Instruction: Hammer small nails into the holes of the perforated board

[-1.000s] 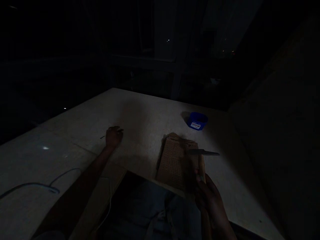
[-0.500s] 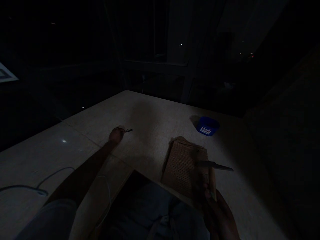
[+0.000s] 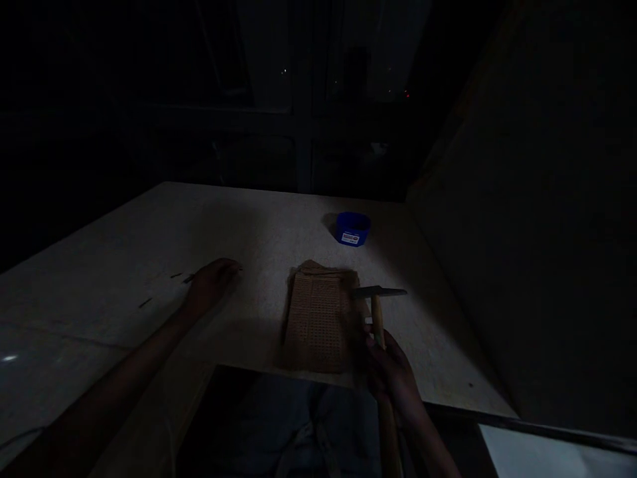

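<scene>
Your right hand (image 3: 393, 375) grips a wooden-handled, dark-metal hammer (image 3: 377, 317) at the pale surface's (image 3: 293, 219) near edge. Left hand (image 3: 209, 284): fingers' state, can't tell.

Desk (image 3: 279, 222) layout: cardboard (image 3: 316, 318) at near edge.
Tub (image 3: 352, 230) behind it, offset right; hammer (image 3: 377, 312) in right grip (image 3: 394, 373), cardboard's right side; loose bits (image 3: 145, 302) left.

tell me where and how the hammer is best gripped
Grip the hammer by its wooden handle, probably from the near right side, as the right hand does: the head lies crosswise at the far end, and the straight handle below it runs toward the near side.
</scene>
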Demonstrator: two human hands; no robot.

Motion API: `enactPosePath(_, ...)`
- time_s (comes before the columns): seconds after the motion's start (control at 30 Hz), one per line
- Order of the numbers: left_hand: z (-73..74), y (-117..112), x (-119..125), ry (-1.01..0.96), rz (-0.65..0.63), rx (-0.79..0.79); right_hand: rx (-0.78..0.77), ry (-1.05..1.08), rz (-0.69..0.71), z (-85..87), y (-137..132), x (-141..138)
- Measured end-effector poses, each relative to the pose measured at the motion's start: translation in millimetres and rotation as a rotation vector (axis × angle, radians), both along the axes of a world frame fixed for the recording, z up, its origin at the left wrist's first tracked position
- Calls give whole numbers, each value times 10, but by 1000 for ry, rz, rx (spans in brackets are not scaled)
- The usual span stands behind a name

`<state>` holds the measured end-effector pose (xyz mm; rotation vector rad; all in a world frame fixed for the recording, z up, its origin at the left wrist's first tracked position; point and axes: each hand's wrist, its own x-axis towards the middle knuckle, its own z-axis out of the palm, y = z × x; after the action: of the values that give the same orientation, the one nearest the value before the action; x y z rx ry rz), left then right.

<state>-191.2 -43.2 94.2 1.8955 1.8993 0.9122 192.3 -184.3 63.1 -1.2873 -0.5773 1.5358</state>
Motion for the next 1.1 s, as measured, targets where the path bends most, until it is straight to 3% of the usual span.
enactPosePath(0.1,31,164,729,-238,-159,-106,34,43,-39,31,98,-43)
enactPosePath(0.2,-30,311,1344,-410,-293,-193,47,53,-70,48,195,-70)
enactPosePath(0.37,-243,528,1929,-494,-379,-278,50,104,-109,29,331,-83)
enactPosePath(0.5,-424,629,2098,-567,-398,-402,29,104,-124,21,429,-96)
enactPosePath(0.63,-550,636,2131,-610,-398,-398,-9,108,-120,-4,506,-119)
enactPosePath(1.1,-698,623,1992,-570,-506,-347,8,104,-135,-246,494,-143)
